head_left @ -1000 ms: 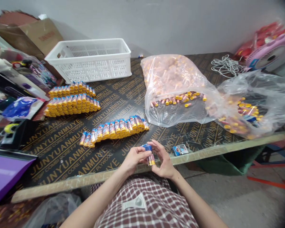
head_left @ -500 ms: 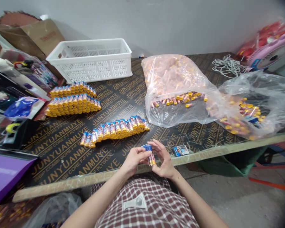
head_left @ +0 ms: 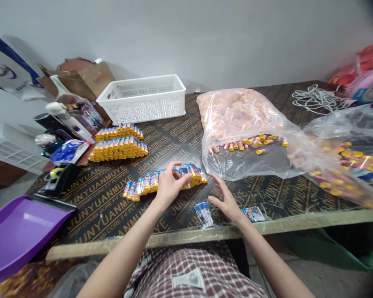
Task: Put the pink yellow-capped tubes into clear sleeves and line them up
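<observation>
My left hand [head_left: 171, 182] is over the near row of blue-and-yellow tubes [head_left: 146, 183], thumb and fingers curved with a gap between them. Whether its fingertips touch a tube is hard to tell. My right hand [head_left: 225, 200] hovers to the right of that row, fingers apart and holding nothing. Below and between the hands, a small stack of blue printed wrappers [head_left: 203, 214] lies near the table's front edge. Another stack of wrappers [head_left: 254, 214] is by my right wrist.
Stacked tubes [head_left: 118, 149] stand at the left, before a white basket [head_left: 146, 99]. A clear bag of pink-and-yellow tubes [head_left: 239, 111] lies behind my right hand. A purple dustpan [head_left: 21, 236], tape dispenser [head_left: 57, 180] and white cable [head_left: 318, 99] lie around.
The tube that was between both hands is no longer in them. My left hand has moved forward to the near row, and my right hand has opened away. The view has shifted left.
</observation>
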The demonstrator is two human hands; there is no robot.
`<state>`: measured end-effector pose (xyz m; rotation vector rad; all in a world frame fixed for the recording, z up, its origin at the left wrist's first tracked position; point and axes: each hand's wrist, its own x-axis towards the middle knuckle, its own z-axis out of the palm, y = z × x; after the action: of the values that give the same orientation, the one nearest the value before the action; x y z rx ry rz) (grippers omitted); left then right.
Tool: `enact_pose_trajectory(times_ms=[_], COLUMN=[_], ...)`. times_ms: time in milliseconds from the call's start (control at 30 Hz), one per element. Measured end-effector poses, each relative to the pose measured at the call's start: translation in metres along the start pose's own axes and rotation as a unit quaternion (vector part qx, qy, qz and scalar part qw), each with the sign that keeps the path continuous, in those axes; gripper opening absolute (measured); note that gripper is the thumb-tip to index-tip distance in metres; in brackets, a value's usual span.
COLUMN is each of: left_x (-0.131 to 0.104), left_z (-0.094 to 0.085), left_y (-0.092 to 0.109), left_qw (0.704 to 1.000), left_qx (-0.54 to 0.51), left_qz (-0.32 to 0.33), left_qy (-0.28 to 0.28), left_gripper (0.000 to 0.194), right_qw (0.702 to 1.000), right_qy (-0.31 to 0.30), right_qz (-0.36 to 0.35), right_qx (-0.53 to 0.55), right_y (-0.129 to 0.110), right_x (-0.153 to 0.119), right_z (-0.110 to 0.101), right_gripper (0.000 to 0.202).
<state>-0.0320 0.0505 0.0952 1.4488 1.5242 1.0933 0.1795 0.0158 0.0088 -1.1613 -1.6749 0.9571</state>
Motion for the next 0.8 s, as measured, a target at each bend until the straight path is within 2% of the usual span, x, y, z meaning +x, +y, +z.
enact_pose_trajectory(times_ms=[67,167,233,333,400,467,533,633,700,800], left_x=[0.023,0.043,0.049,0.051,0.050,0.046,0.038,0.016,-0.001,-0.019], left_z=[-0.005,-0.001,0.004,-0.003,-0.023,-0.055,-0.092,-0.140,-0.156,-0.154], left_y=[0.005,0.003,0.000,-0.002,-0.007,-0.022,-0.047,-0.091,-0.116,-0.142], left_qw=[0.987,0.948,0.937,0.940,0.943,0.946,0.950,0.961,0.964,0.970], left_qx=[0.154,0.314,0.344,0.333,0.317,0.289,0.248,0.163,0.141,0.072], left_qz=[0.040,0.051,0.056,0.072,0.069,0.052,0.027,-0.046,-0.055,-0.068], left_qy=[0.020,-0.012,-0.024,0.019,0.074,0.134,0.186,0.217,0.218,0.221], left_gripper=[0.037,0.035,0.039,0.045,0.043,0.038,0.035,0.028,0.026,0.027], right_qw=[1.000,1.000,1.000,1.000,1.000,1.000,0.999,0.998,0.997,0.996], right_qy=[0.002,0.012,0.019,0.023,0.018,0.007,-0.004,-0.011,-0.014,-0.019], right_qz=[0.013,0.019,0.015,0.008,0.010,0.011,0.008,0.000,-0.007,-0.017], right_qx=[-0.006,-0.002,0.000,0.001,-0.004,-0.021,-0.041,-0.059,-0.072,-0.091], right_y=[0.012,0.024,0.029,0.033,0.037,0.041,0.047,0.056,0.059,0.059], right_x=[0.017,0.034,0.040,0.041,0.041,0.042,0.045,0.051,0.056,0.059], right_z=[0.002,0.010,0.015,0.018,0.016,0.014,0.011,0.008,0.009,0.016], right_gripper=[0.053,0.049,0.049,0.050,0.054,0.062,0.072,0.082,0.087,0.092])
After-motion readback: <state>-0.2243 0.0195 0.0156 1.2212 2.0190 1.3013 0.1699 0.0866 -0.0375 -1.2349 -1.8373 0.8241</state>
